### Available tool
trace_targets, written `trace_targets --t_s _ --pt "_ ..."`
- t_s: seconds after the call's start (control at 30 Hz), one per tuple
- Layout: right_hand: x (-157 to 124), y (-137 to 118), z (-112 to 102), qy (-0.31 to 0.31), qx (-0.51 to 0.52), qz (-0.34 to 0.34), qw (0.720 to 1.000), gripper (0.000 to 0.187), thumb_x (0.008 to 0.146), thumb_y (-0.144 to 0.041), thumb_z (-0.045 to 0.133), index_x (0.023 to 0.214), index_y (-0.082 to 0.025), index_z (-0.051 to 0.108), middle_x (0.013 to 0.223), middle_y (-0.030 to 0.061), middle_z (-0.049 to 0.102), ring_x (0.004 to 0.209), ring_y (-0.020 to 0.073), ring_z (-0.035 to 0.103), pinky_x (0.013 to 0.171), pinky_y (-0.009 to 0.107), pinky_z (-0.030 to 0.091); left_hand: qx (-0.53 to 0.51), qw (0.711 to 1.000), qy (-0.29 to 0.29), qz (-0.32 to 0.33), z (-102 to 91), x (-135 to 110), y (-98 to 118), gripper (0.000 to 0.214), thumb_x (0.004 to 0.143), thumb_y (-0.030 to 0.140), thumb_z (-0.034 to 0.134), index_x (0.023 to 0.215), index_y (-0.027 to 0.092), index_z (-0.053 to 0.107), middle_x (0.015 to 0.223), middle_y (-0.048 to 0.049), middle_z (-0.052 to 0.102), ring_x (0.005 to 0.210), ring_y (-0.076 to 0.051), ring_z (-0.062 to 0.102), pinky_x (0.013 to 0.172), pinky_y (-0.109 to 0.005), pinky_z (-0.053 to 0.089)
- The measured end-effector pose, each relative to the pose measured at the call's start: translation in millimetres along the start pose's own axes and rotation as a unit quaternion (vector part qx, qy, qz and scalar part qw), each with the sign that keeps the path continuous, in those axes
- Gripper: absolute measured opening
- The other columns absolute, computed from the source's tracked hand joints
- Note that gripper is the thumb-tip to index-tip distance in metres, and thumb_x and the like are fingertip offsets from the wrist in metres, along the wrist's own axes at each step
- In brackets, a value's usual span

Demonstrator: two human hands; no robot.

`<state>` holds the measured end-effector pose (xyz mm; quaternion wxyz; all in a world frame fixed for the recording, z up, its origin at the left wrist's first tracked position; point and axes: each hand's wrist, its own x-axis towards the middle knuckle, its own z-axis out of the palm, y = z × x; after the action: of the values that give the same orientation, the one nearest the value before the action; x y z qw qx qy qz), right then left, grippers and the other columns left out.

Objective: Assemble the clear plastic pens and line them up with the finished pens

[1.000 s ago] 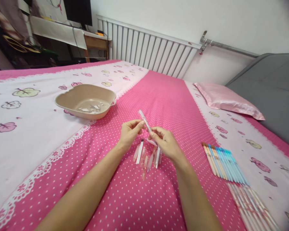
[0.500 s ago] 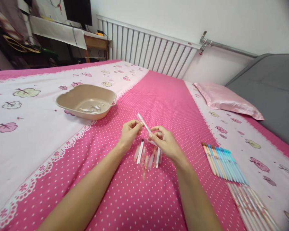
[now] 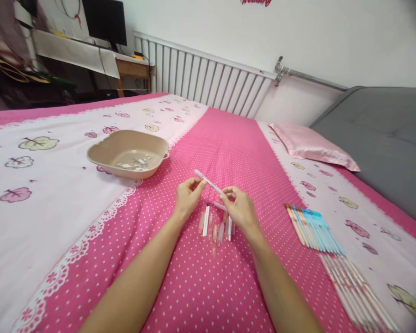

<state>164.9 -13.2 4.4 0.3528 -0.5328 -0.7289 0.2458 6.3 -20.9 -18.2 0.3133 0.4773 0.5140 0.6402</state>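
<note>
Over the bed, a slim pale, see-through pen [image 3: 212,184] slants between my two hands, its left end higher. The thumb and fingertips of my left hand [image 3: 188,196] are closed on it near its middle. My right hand [image 3: 241,208] pinches its lower right part and hides that end. Just below the hands lie loose pen parts: white sticks with dark tips [image 3: 205,221], clear and pinkish pieces [image 3: 215,233], and more pieces partly behind my right fingers.
A beige basin [image 3: 100,163] with small white and grey bits stands on the left of the bed [image 3: 208,291]. To the right lie a row of blue and peach pens [image 3: 314,229] and a row of pale pink pens [image 3: 357,291]. A pink pillow [image 3: 312,145] lies farther back.
The pen has tipped to a flatter slant, and both hands still grip it. The camera view has shifted slightly, so the surroundings sit lower in the picture.
</note>
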Motion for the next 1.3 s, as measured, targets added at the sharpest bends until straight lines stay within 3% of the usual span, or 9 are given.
trace_targets --t_s 0.1,0.2,0.3,0.43,0.63,0.8,0.97,1.13,1.3 --pt "-4.0 10.2 8.5 0.085 -0.002 0.001 0.996 0.019 0.079 -0.033 0.053 0.089 -0.019 0.062 0.086 0.0051 0.070 0.082 0.0200 0.064 0.076 0.033 0.046 0.145 0.989 0.011 0.041 -10.5 -11.3 -6.7 0.034 0.074 0.047 0.061 0.084 0.015 0.067 0.074 -0.0036 0.064 0.061 -0.014 0.053 0.059 -0.025 0.040" --pt "-16.1 23.3 12.0 0.156 0.020 0.027 0.987 0.025 0.079 -0.036 0.051 0.090 -0.017 0.063 0.087 0.0068 0.069 0.082 0.0203 0.063 0.077 0.033 0.046 0.307 0.946 0.062 0.082 -24.1 -24.1 -11.6 0.033 0.078 0.046 0.055 0.087 0.016 0.066 0.083 -0.0055 0.066 0.071 -0.017 0.058 0.069 -0.028 0.044" --pt "-40.3 37.4 9.3 0.217 0.029 0.063 0.974 0.029 0.079 -0.039 0.050 0.090 -0.015 0.062 0.090 0.0093 0.068 0.083 0.0204 0.062 0.077 0.033 0.046 0.332 0.935 0.089 0.085 -37.2 -32.8 -16.0 0.031 0.078 0.043 0.052 0.081 0.016 0.066 0.083 -0.0073 0.066 0.080 -0.021 0.059 0.078 -0.032 0.043" --pt "-83.8 54.1 -2.9 0.282 0.020 0.110 0.953 0.030 0.079 -0.039 0.049 0.089 -0.014 0.062 0.086 0.0098 0.067 0.076 0.0185 0.061 0.071 0.030 0.047 0.335 0.933 0.113 0.064 -48.4 -35.8 -20.6 0.036 0.079 0.043 0.042 0.077 0.015 0.064 0.075 -0.0078 0.064 0.072 -0.021 0.058 0.073 -0.034 0.045" --pt "-148.1 70.2 -41.2 0.342 -0.060 0.165 0.923 0.028 0.078 -0.039 0.049 0.083 -0.015 0.063 0.083 0.0085 0.064 0.075 0.0191 0.056 0.072 0.030 0.043 0.339 0.935 0.081 0.058 -55.8 -41.0 -15.9 0.034 0.075 0.045 0.041 0.070 0.016 0.059 0.070 -0.0067 0.060 0.068 -0.021 0.054 0.069 -0.034 0.042" --pt "-188.8 78.6 -74.2 0.342 -0.133 0.224 0.903 0.028 0.077 -0.037 0.048 0.083 -0.015 0.064 0.082 0.0093 0.062 0.075 0.0210 0.055 0.072 0.032 0.040 0.349 0.933 0.052 0.064 -63.4 -51.3 -8.9 0.033 0.077 0.044 0.035 0.058 0.020 0.049 0.061 -0.0041 0.051 0.064 -0.021 0.048 0.067 -0.033 0.039" --pt "-209.2 81.3 -87.9 0.307 -0.177 0.257 0.899 0.026 0.075 -0.037 0.053 0.087 -0.016 0.063 0.087 0.0090 0.063 0.082 0.0222 0.057 0.072 0.031 0.040 0.358 0.931 0.035 0.068 -67.8 -57.8 -6.8 0.033 0.077 0.043 0.034 0.053 0.022 0.042 0.058 -0.0035 0.048 0.064 -0.020 0.046 0.067 -0.033 0.037" --pt "-220.6 80.6 -95.0 0.274 -0.198 0.283 0.898 0.031 0.072 -0.040 0.057 0.090 -0.015 0.063 0.080 0.0074 0.066 0.075 0.0219 0.060 0.067 0.029 0.041 0.361 0.930 0.025 0.063 -71.3 -61.1 -7.1 0.034 0.078 0.041 0.032 0.057 0.020 0.050 0.063 -0.0060 0.054 0.069 -0.022 0.051 0.070 -0.034 0.039" --pt "-225.5 79.8 -103.7 0.244 -0.196 0.299 0.902 0.024 0.074 -0.040 0.056 0.076 -0.018 0.066 0.069 0.0041 0.069 0.065 0.0192 0.063 0.061 0.027 0.041 0.364 0.929 0.020 0.059 -72.8 -61.4 -7.7 0.037 0.079 0.040 0.032 0.064 0.018 0.058 0.070 -0.0085 0.061 0.075 -0.024 0.054 0.074 -0.035 0.041"
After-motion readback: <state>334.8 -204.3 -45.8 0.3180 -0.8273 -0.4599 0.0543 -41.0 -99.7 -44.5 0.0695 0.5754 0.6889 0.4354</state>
